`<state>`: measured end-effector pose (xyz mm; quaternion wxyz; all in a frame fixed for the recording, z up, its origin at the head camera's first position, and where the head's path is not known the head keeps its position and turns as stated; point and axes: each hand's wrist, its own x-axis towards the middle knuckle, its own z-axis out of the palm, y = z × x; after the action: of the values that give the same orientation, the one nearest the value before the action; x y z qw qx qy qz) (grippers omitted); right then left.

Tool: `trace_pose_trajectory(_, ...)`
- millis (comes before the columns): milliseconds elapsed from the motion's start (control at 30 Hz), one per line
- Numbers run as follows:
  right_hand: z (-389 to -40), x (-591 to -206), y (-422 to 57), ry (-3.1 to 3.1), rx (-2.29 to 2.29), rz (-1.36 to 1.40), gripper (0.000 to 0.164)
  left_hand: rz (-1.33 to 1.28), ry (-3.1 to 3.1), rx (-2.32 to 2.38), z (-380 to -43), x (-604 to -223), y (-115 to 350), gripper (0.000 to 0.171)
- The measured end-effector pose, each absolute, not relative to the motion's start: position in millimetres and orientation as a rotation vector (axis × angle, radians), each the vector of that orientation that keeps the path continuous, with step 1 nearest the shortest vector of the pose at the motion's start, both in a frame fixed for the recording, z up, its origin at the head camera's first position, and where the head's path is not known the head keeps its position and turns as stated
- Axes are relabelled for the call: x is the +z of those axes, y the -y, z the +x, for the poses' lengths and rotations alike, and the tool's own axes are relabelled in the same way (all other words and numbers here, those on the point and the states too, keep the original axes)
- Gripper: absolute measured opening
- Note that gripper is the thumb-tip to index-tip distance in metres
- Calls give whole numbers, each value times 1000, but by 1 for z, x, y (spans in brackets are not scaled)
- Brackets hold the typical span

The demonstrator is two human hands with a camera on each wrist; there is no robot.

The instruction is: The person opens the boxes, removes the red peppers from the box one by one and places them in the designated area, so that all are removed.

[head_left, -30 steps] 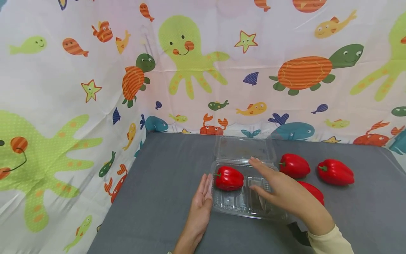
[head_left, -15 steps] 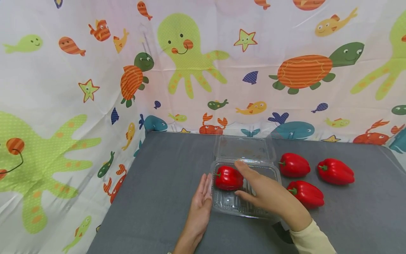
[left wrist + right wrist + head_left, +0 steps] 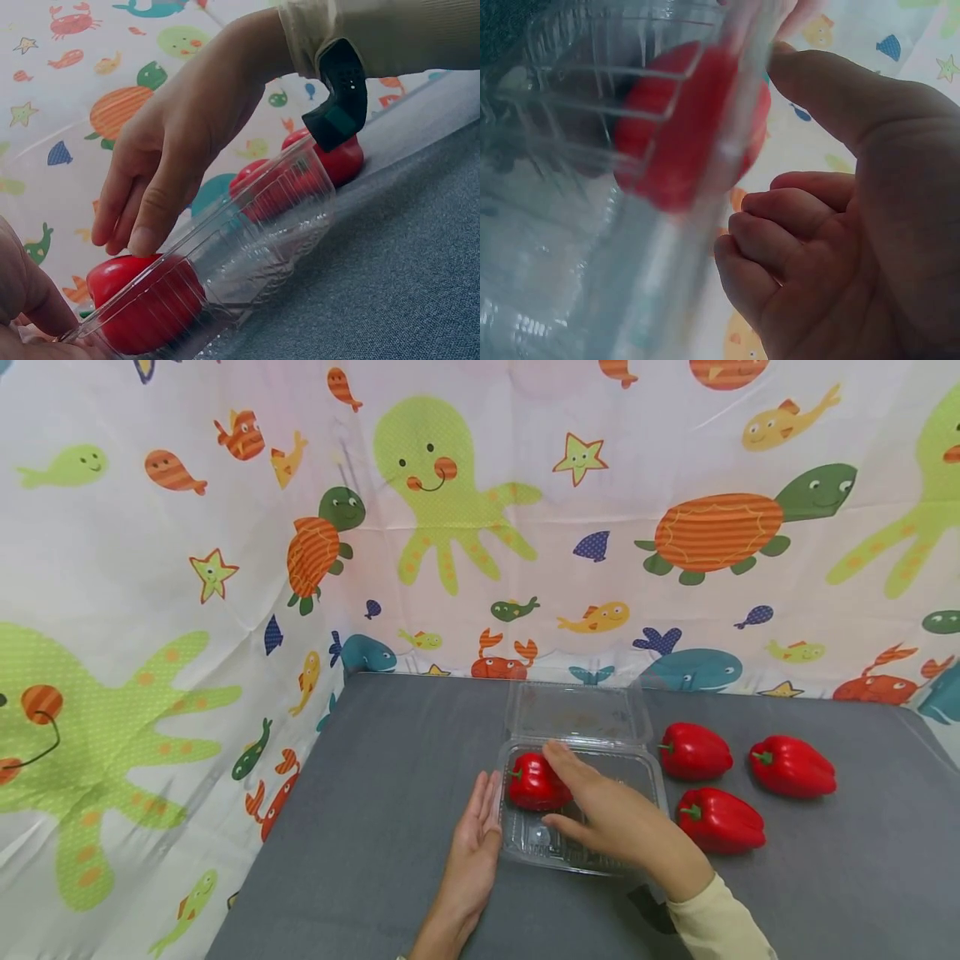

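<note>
A clear plastic clamshell container (image 3: 558,852) lies on the table with its lid (image 3: 577,710) folded back, away from me. In its left half sits a red bell pepper (image 3: 534,783) with a green stem. Along the container's left side my left hand (image 3: 471,843) rests with its fingers straight, right at the rim. My right hand (image 3: 615,818) is over the container, its fingertips close at the pepper's top and right side in the left wrist view. Its thumb (image 3: 817,82) stands apart from the fingers in the right wrist view.
Three more red bell peppers lie right of the container: a back one (image 3: 696,751), a far-right one (image 3: 792,766) and a nearer one (image 3: 722,820). A grey cloth (image 3: 375,843) covers the table. A sea-animal printed curtain (image 3: 465,460) hangs behind and at the left.
My right hand has moved left across the container to the pepper inside, uncovering the nearer pepper on the right. My left hand has stayed at the container's side.
</note>
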<state>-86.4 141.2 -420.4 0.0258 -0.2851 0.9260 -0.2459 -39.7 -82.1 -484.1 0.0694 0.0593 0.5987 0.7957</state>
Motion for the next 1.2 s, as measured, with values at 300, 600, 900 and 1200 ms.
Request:
trace_pose_trajectory(300, -88, -425, -137, -2865, -765, -882, 97, 208, -1817, 2399, -39, -484, 82, 73)
trace_pose_trajectory(600, -90, -429, -133, -2885, -744, -878, 96, 206, -1811, 2396, -39, -482, 82, 73)
trace_pose_trajectory(900, -91, -431, -125, -2922, -702, -848, 90, 196, -1820, 2392, -40, -484, 81, 74)
trace_pose_trajectory(1200, -93, -433, -118, -2997, -696, -817, 88, 195, -1840, 2382, -40, -484, 82, 74)
